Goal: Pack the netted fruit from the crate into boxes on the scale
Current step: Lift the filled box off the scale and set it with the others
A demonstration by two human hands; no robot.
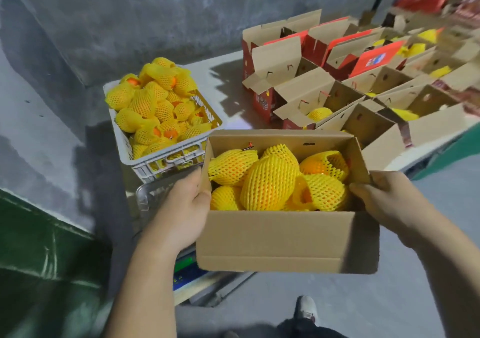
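Left hand, right hand: grips clasp opposite walls of filled box | steadies load above scale | crate beside.

Crate crowds the box leftward; open boxes behind.

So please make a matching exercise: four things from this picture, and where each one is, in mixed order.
Things:
1. crate
2. held box
3. scale
4. shoe

Places:
A. bottom edge, on the floor
B. under the held box
C. between both hands
D. left of the held box, behind it

Pairs: 1-D, 2-C, 3-B, 4-A
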